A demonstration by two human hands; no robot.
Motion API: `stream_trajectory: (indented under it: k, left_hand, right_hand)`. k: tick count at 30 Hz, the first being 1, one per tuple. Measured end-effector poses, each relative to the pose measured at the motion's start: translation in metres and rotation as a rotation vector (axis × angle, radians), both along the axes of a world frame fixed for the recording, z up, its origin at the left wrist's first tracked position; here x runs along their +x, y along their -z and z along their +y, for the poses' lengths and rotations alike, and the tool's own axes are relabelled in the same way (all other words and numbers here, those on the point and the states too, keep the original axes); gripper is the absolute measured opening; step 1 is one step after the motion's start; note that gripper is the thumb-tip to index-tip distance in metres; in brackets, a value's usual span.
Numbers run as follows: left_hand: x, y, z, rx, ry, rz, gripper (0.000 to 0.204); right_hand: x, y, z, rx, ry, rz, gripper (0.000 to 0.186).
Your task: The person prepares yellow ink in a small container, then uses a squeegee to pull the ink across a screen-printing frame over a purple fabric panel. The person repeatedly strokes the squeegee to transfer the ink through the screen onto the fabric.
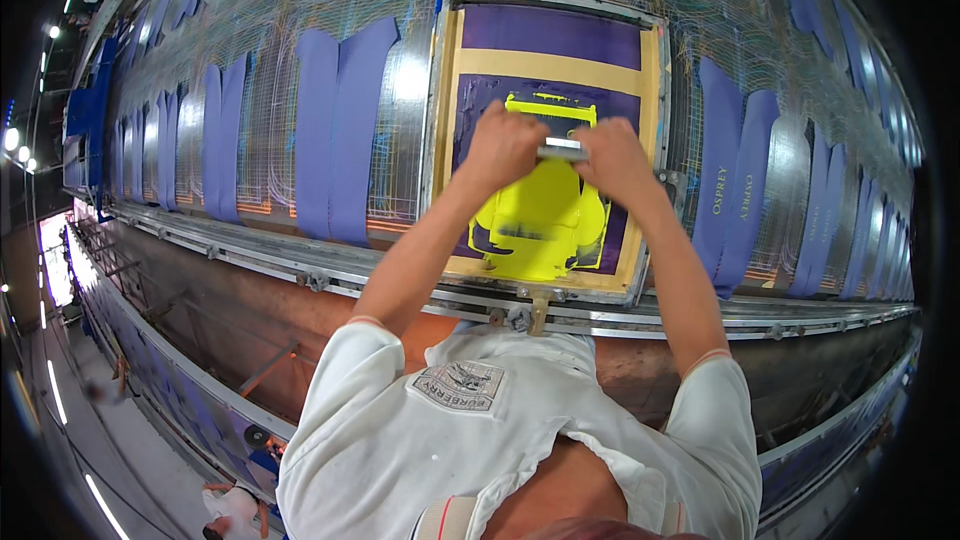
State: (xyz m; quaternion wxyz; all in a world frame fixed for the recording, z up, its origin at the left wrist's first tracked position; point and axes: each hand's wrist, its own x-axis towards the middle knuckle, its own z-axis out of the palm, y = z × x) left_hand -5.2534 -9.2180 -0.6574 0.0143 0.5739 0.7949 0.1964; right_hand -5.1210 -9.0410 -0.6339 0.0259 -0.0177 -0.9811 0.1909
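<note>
Gripping one squeegee [563,149] between them, both hands sit at the middle of the printing screen [547,140], just above the picture's centre. Only a short pale strip of the squeegee's handle shows in the gap between the fists; its blade and both ends are hidden under the hands, so its full length cannot be made out. The left hand [503,145] lies at 9 o'clock of that strip and the right hand [614,162] at 3 o'clock, each with fingers curled tight and pressed together around the handle, knuckles up. Yellow ink [541,215] spreads from under the hands toward 6 o'clock, covering much of the purple mesh. The metal frame [433,130] holds one screen; its near rail is partly masked by the forearms. Purple fabric pieces [343,130] lie in rows along the long table [300,260], running off toward 9 and 3 o'clock; about six are clear on the left and four on the right, the farther ones bending into the fisheye rim and too squeezed to count. Printing on them is blurred.
</note>
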Motion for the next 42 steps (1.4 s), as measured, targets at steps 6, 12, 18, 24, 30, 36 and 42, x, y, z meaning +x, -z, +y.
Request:
stream_trajectory:
  k: [6, 12, 18, 24, 30, 36, 42]
  left_hand:
    - [-0.059, -0.002, 0.047, -0.064, 0.009, -0.024, 0.026]
    - [-0.045, 0.003, 0.038, -0.02, 0.005, -0.029, 0.025]
    - [0.034, 0.013, -0.026, 0.038, 0.003, -0.017, 0.017]
    - [0.095, -0.007, -0.072, 0.092, -0.064, -0.032, 0.023]
    - [0.092, -0.013, -0.072, -0.021, -0.072, -0.056, 0.028]
    - [0.091, -0.014, -0.074, -0.064, -0.059, -0.09, 0.025]
    - [0.101, -0.03, -0.084, -0.035, -0.002, -0.147, 0.023]
  right_hand:
    - [-0.064, 0.008, 0.046, -0.049, 0.032, -0.232, 0.022]
    - [-0.052, 0.012, 0.038, -0.061, 0.024, -0.116, 0.017]
    - [0.028, 0.013, -0.024, -0.08, -0.014, -0.144, 0.022]
    - [0.087, -0.011, -0.064, -0.281, 0.104, -0.051, 0.036]
    - [0.11, 0.033, 0.042, 0.091, 0.825, 0.464, 0.029]
    - [0.115, 0.058, 0.054, -0.348, 1.064, 0.127, 0.034]
    - [0.12, 0.051, 0.048, -0.343, 1.078, 0.267, 0.037]
